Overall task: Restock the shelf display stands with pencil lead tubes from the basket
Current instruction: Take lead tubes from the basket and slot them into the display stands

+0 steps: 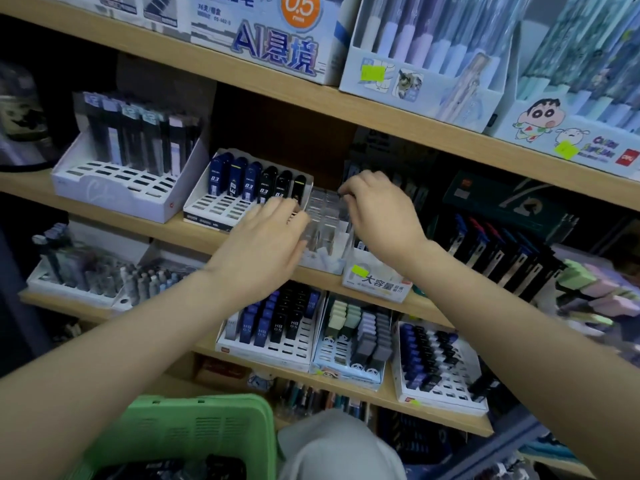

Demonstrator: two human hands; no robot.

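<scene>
Head view: a green slotted plastic basket (173,434) at lower left holds dark pencil lead tubes (214,465), a white slotted display stand (221,207) carries one back row, the left hand (266,237) lies straight-fingered at its right front, and beside a clear plastic compartment holder (325,216) the right hand (377,216) curls, pinching a small dark item (341,194).

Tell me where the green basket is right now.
In the head view, the green basket sits at the bottom edge, left of centre, just left of the person's grey-clad knee and lower than the HB 0.5 lead stand.
</scene>
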